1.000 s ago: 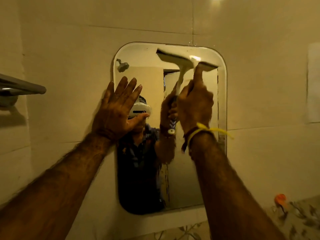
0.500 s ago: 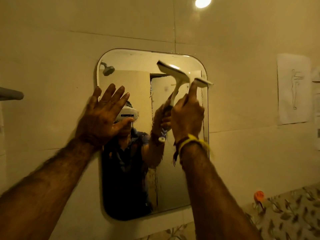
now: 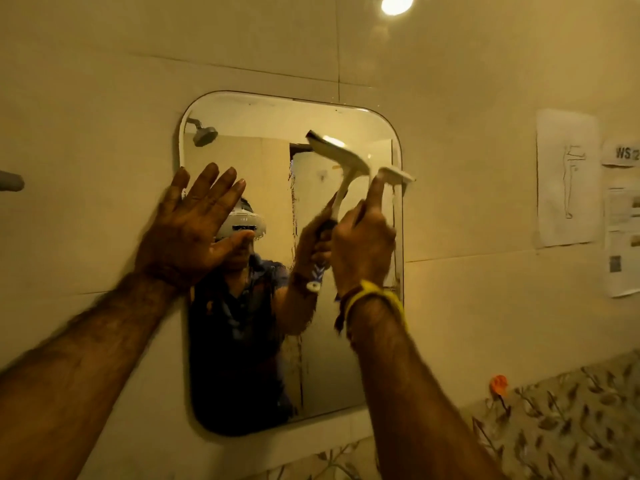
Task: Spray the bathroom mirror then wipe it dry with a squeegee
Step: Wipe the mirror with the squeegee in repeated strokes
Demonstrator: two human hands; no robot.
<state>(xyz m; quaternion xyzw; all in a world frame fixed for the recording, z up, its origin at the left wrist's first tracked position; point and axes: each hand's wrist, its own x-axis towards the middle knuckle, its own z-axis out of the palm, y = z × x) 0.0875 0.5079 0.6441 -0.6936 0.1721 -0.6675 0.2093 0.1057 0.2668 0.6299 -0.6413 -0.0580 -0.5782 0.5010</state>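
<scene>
"WS 2" on wall paper slip (image 3: 623, 153).

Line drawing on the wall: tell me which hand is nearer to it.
Right. The right hand grips the squeegee at the mirror's right edge, on the side of the line drawing. The left hand lies open at the mirror's left edge, farther away.

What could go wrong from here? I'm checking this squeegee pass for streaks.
The left hand lies flat over the mirror edge and may leave prints on the glass. The squeegee in the right hand is tilted and overhangs the mirror's right edge, so it may skip a strip or drag water onto the tile.
</scene>
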